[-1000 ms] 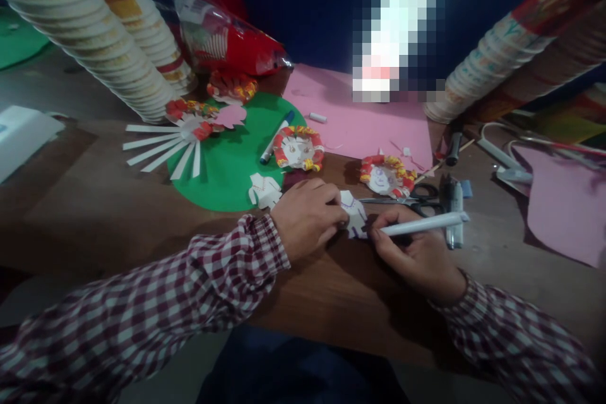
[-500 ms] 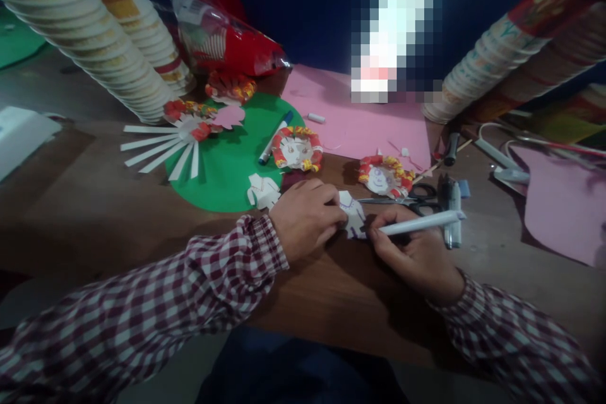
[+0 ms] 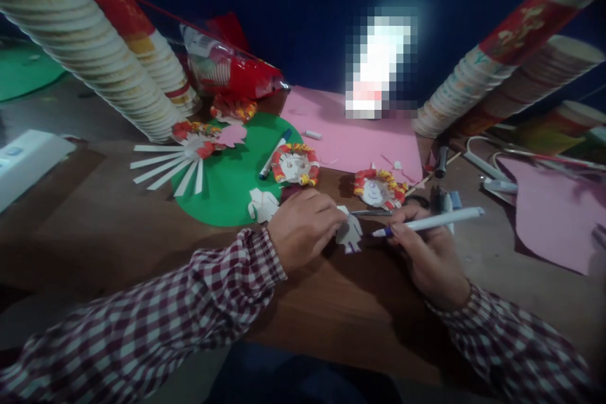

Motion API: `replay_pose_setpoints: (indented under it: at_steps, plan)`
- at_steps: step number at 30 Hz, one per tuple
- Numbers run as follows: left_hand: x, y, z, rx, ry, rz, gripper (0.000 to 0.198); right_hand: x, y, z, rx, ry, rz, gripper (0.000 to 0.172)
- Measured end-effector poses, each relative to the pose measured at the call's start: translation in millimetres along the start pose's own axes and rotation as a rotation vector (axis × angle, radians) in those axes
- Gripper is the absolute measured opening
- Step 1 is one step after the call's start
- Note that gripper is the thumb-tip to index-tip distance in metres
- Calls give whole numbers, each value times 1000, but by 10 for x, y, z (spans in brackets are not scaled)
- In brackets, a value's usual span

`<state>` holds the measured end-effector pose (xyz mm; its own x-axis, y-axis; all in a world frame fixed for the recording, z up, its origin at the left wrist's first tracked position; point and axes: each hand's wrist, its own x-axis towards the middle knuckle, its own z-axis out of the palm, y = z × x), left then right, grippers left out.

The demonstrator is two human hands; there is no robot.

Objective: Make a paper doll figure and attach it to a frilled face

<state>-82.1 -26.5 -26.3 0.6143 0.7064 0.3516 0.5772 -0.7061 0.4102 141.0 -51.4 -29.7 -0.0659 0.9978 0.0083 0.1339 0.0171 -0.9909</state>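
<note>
My left hand (image 3: 305,227) has its fingers closed at the left edge of a small white paper cutout (image 3: 349,235) shaped like a body, with purple lines drawn on it. In my right hand (image 3: 433,262) a white marker (image 3: 442,219) is gripped, its purple tip pointing left, a little apart from the cutout. A second white paper cutout (image 3: 263,205) lies just beyond my left hand. Two paper faces ringed in red and yellow twists, one in the middle (image 3: 296,165) and one at the right (image 3: 379,189), lie behind my hands. Scissors (image 3: 372,213) are partly hidden by my right hand.
A green paper circle (image 3: 220,202) bears a blue-capped marker (image 3: 274,153). Behind are pink paper (image 3: 360,145) and a red plastic package (image 3: 237,69). Tall stacks of paper cups stand at left (image 3: 99,44) and right (image 3: 478,69). A power strip (image 3: 28,161) sits far left.
My right hand has drawn the marker back to the right, off the cutout, and its purple tip now shows. The cutout has tilted slightly under my left fingers. The camera view has shifted upward.
</note>
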Motion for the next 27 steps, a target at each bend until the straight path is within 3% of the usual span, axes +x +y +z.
replay_pose_setpoints:
  at_steps: [3,7,15,27]
  plan:
    - [20,-28,-22,27,47,-44,21,-3,9,8,10,-1,4,7]
    - [28,-79,2,61,23,-77,20,1,-37,33,-95,-15,-44,8]
    - [8,-115,67,23,-13,-58,20,3,-188,112,-376,-181,-89,8]
    - [23,-81,40,15,-28,-85,23,14,-184,155,-420,-121,-134,12]
